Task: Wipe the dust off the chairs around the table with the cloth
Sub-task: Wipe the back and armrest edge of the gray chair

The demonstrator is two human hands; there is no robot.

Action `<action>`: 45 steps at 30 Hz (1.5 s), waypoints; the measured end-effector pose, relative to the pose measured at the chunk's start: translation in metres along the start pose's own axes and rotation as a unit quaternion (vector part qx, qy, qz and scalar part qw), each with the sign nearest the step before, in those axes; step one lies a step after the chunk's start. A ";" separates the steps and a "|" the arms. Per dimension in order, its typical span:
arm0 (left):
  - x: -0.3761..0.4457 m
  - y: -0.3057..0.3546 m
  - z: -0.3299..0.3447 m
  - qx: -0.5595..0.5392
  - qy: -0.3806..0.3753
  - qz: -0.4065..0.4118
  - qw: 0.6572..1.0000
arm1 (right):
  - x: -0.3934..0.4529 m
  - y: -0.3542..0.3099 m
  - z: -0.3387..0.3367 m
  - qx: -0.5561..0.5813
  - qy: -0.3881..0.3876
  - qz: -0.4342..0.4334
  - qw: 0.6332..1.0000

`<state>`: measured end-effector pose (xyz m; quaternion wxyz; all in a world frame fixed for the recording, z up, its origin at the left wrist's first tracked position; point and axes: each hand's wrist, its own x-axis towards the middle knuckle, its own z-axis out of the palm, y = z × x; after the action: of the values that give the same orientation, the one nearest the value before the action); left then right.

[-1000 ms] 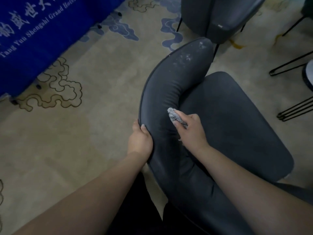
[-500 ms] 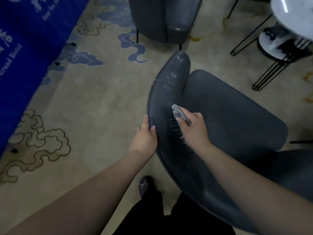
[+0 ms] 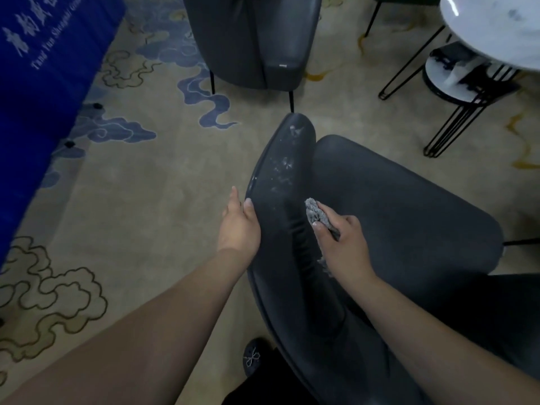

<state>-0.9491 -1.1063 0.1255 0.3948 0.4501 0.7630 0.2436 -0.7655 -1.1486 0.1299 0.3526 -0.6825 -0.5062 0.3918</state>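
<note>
Two hands work at one dark chair (image 3: 394, 206) in the head view. The right hand (image 3: 344, 244) has its grip closed on a grey cloth (image 3: 317, 214): thumb and fingers pinch the bunched fabric, its tip sticking out past the knuckles and touching the inner face of the chair's back (image 3: 286, 176), while a ragged end hangs below the palm. The left hand (image 3: 238, 226) has a looser grip on the outer edge of the back, thumb laid over the rim, fingers behind it and mostly hidden.

Pale dust smears mark the back beyond the cloth, toward its far end. The chair's back runs as a long curved band from the near bottom of the view up and away, ending near a second chair (image 3: 254, 39). The cloth's long axis lies along that band, tip pointing away from the person. A patterned carpet (image 3: 131, 200) covers the floor, a blue banner (image 3: 43, 83) hangs at left, and a white round counter (image 3: 496, 27) on black wire legs stands at upper right
</note>
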 end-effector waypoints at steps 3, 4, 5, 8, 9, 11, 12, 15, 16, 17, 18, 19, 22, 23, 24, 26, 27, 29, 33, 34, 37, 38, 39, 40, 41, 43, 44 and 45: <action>0.010 0.009 0.015 0.024 0.008 -0.016 1.000 | 0.021 0.000 0.002 0.001 0.006 -0.002 1.000; 0.010 0.009 0.020 0.045 0.025 -0.018 0.999 | 0.028 0.000 0.004 0.003 0.007 -0.002 1.000; 0.009 0.008 0.023 0.064 0.047 -0.020 0.997 | 0.034 0.001 0.006 0.002 0.007 -0.005 1.000; 0.008 0.003 0.027 0.079 0.080 -0.024 0.993 | 0.056 0.003 0.014 0.002 0.003 -0.009 1.000; 0.009 0.001 0.027 0.076 0.084 -0.026 0.993 | 0.063 0.003 0.018 0.003 0.001 -0.009 1.000; 0.011 -0.003 0.028 0.074 0.095 -0.023 0.992 | 0.081 0.003 0.027 0.009 -0.001 -0.013 1.000; 0.012 -0.005 0.030 0.076 0.102 -0.018 0.992 | 0.092 0.001 0.031 0.015 -0.001 -0.017 1.000; 0.014 -0.009 0.034 0.074 0.124 -0.001 0.990 | 0.133 -0.003 0.044 0.001 0.023 -0.049 0.999; 0.015 -0.009 0.035 0.073 0.127 0.002 0.989 | 0.147 -0.004 0.049 -0.031 0.033 -0.058 0.997; 0.017 -0.010 0.036 0.074 0.131 0.004 0.989 | 0.158 -0.005 0.056 -0.065 0.038 -0.062 0.995; 0.018 -0.010 0.036 0.076 0.134 0.005 0.988 | 0.164 -0.004 0.063 -0.090 0.039 -0.063 0.993; 0.018 -0.010 0.037 0.080 0.135 0.004 0.988 | 0.164 -0.004 0.070 -0.105 0.040 -0.063 0.992; 0.017 -0.012 0.036 0.086 0.133 0.007 0.987 | 0.132 -0.001 0.082 -0.114 0.047 -0.144 0.982; 0.017 -0.012 0.036 0.086 0.130 0.008 0.988 | 0.116 0.001 0.083 -0.111 0.039 -0.184 0.976; 0.017 -0.012 0.036 0.084 0.126 0.008 0.988 | 0.104 0.004 0.081 -0.103 0.025 -0.216 0.971; 0.017 -0.010 0.035 0.078 0.121 0.004 0.990 | 0.103 0.005 0.077 -0.103 -0.002 -0.252 0.962; 0.017 -0.009 0.036 0.078 0.120 0.000 0.990 | 0.112 0.003 0.075 -0.121 -0.009 -0.260 0.958; 0.017 -0.009 0.035 0.078 0.123 -0.004 0.989 | 0.136 -0.003 0.077 -0.156 0.001 -0.250 0.956; 0.015 -0.007 0.034 0.065 0.120 -0.010 0.991 | 0.166 -0.016 0.084 -0.114 0.032 -0.142 0.983; 0.015 -0.006 0.034 0.065 0.119 -0.008 0.991 | 0.158 -0.016 0.083 -0.113 0.024 -0.160 0.980; 0.016 -0.005 0.033 0.069 0.121 -0.005 0.990 | 0.118 -0.010 0.078 -0.121 -0.027 -0.256 0.959; 0.016 -0.005 0.032 0.071 0.119 -0.005 0.990 | 0.108 -0.008 0.077 -0.125 -0.043 -0.272 0.953; 0.016 -0.006 0.033 0.071 0.119 -0.005 0.990 | 0.105 -0.006 0.076 -0.134 -0.054 -0.278 0.950; 0.016 -0.006 0.032 0.071 0.119 -0.007 0.990 | 0.110 -0.007 0.076 -0.147 -0.059 -0.281 0.947; 0.016 -0.007 0.032 0.070 0.120 -0.008 0.990 | 0.120 -0.010 0.077 -0.166 -0.058 -0.281 0.943; 0.017 -0.006 0.032 0.071 0.122 -0.010 0.990 | 0.146 -0.019 0.082 -0.197 -0.038 -0.267 0.943; 0.016 -0.006 0.032 0.069 0.123 -0.011 0.990 | 0.161 -0.025 0.083 -0.205 -0.025 -0.246 0.947; 0.016 -0.006 0.032 0.062 0.124 -0.011 0.990 | 0.172 -0.030 0.085 -0.209 -0.017 -0.222 0.952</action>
<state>-0.9301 -1.0943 0.0962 0.2709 0.4321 0.8244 0.2454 -0.8225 -0.9678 0.0883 0.2715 -0.6045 -0.7214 0.2010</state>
